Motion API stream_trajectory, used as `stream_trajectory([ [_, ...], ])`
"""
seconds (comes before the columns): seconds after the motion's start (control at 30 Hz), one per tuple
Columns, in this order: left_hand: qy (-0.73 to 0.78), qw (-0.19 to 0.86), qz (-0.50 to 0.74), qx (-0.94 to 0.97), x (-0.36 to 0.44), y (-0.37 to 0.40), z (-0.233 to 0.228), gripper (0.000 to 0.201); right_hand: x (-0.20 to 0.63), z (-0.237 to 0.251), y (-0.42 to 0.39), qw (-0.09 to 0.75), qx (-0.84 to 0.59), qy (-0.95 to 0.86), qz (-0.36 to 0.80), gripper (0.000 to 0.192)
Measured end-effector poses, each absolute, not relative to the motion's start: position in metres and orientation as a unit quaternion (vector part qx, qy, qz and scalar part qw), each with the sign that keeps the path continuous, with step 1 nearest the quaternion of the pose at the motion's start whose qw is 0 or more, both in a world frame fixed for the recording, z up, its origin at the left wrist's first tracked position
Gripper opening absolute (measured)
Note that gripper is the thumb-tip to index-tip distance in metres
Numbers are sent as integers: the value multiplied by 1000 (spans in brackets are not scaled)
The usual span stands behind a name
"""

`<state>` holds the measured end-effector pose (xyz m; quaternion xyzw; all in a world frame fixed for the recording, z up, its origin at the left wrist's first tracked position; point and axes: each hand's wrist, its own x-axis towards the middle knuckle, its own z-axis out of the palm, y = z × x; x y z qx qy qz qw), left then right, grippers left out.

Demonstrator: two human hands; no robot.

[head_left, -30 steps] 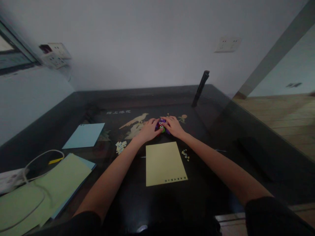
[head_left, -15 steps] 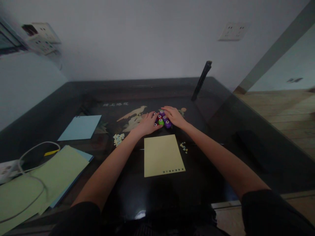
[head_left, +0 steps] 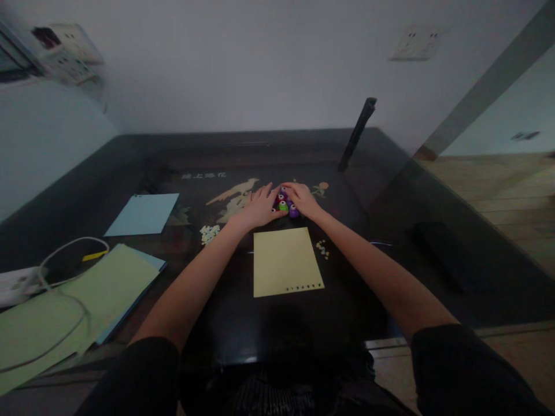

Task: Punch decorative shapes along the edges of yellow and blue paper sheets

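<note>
Several small purple, red and green paper punches (head_left: 283, 205), each with a white round spot on top, stand bunched together on the dark table (head_left: 277, 332). My left hand (head_left: 262, 207) lies along their left side, its fingers spread and partly covering some of them. From the right, my right hand (head_left: 302, 199) cups the bunch with its fingers stretched out over the far ones. Both hands touch the group, and neither has a punch gripped. Just in front lies a yellow sheet of paper (head_left: 286, 263) with a row of small holes along its near edge.
Little paper cut-outs lie in a pile (head_left: 210, 233) at left and a smaller scatter (head_left: 322, 249) at right. Farther left are a blue sheet (head_left: 145, 215), stacked green paper (head_left: 108, 283) and a white cable (head_left: 84, 312). A black upright bar (head_left: 356, 136) stands at back right.
My hands have drawn closer together around the punches, covering more of them. The camera view has shifted slightly, so the table sits higher in the picture.
</note>
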<state>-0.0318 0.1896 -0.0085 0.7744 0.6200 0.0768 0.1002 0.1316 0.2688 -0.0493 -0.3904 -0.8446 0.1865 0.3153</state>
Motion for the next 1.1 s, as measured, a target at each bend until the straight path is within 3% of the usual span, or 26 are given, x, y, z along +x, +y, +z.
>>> stream_trajectory([
  [0.1,600,66,125,788,-28,184,8,70,143,-38,263,351,-397,-826,194,40],
  [0.27,470,57,282,835,-17,146,39,27,177,-8,227,393,-387,-806,215,39],
  [0.33,421,75,299,853,-9,116,44,20,189,7,199,404,-356,-810,230,32],
  [0.43,327,152,279,890,8,59,34,19,199,22,145,348,-248,-870,247,31],
  [0.53,210,346,264,876,28,7,4,23,197,16,89,296,-97,-895,319,27],
  [0.6,158,416,247,861,37,-13,-21,25,192,1,59,278,-82,-872,395,30],
  [0.8,86,526,154,832,30,-7,-60,24,183,-37,30,248,-87,-835,483,35],
  [1.1,104,594,221,766,22,4,-43,30,189,-35,34,227,-89,-755,609,50],
])
